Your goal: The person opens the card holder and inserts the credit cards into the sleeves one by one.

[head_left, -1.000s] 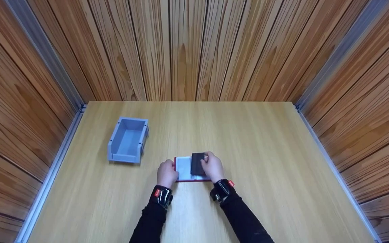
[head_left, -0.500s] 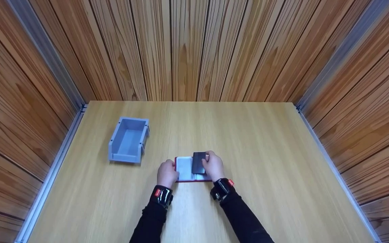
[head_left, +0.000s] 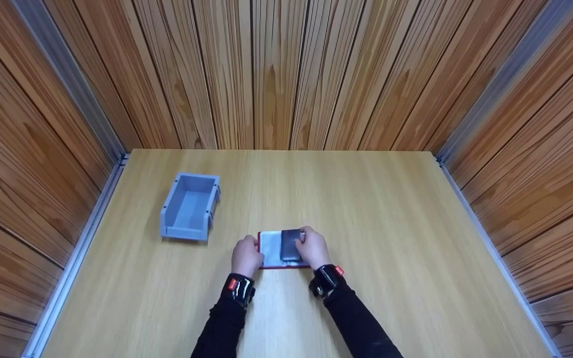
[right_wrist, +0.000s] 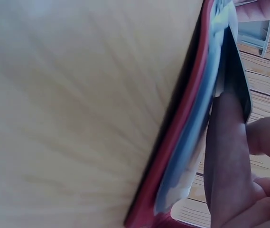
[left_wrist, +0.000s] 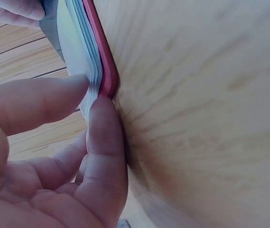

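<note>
Light wooden table [head_left: 366, 238], grain running front to back, edged left and right by metal rails. On its left half stands an open grey-blue plastic bin [head_left: 189, 206]. Near the front centre lies a red-covered card holder [head_left: 271, 251], opened flat, its pale sleeves facing up, well apart from the bin.

The left hand [left_wrist: 44, 166] fills the lower left of the frame; a red-covered card holder [left_wrist: 104, 57] is pinched at its corner between thumb and finger; pale plastic sleeves [left_wrist: 78, 52] are stacked against the cover; the wooden table [left_wrist: 206, 109] occupies the right.
</note>
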A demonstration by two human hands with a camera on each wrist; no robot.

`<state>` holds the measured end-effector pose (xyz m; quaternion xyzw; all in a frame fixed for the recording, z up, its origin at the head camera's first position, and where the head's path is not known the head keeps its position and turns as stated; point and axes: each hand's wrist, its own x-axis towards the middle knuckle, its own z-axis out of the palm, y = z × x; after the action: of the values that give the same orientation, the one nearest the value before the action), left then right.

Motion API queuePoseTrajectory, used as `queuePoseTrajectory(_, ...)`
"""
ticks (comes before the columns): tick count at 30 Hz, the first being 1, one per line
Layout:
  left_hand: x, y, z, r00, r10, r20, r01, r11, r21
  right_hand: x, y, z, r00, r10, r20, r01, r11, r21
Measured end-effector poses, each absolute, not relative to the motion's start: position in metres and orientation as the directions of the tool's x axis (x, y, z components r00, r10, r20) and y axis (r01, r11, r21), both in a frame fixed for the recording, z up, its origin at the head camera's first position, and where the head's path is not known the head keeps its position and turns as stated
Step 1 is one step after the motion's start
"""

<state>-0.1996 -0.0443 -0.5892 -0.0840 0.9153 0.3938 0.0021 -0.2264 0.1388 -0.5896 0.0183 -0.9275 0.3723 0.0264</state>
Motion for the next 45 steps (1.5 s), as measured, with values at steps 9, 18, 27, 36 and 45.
queuePoseTrajectory(9,-0.198,-0.045,-0.591,-0.99,-0.139,-0.025,-0.114,0.683,0.721,-0.225,0.133,-0.592,-0.995,-0.068,0.078,-0.102,0.738,-0.667)
queuePoseTrajectory(18,-0.199,-0.045,-0.59,-0.991,-0.131,-0.029,-0.112,0.686,0.719,-0.223,0.128,-0.591,-0.994,-0.082,0.075,-0.111,0.765,-0.634)
queuePoseTrajectory(27,-0.2,-0.045,-0.59,-0.988,-0.141,-0.064,-0.144,0.681,0.718,-0.222,0.124,-0.591,-0.991,-0.083,0.105,-0.129,0.794,-0.594)
queuePoseTrajectory(36,-0.201,-0.045,-0.59,-0.985,-0.147,-0.09,-0.167,0.675,0.719,-0.222,0.122,-0.59,-0.993,-0.083,0.079,-0.114,0.806,-0.58)
queuePoseTrajectory(45,-0.201,-0.047,-0.591,-0.986,-0.142,-0.087,-0.161,0.672,0.723,-0.221,0.118,-0.59,-0.993,-0.094,0.075,-0.121,0.812,-0.572)
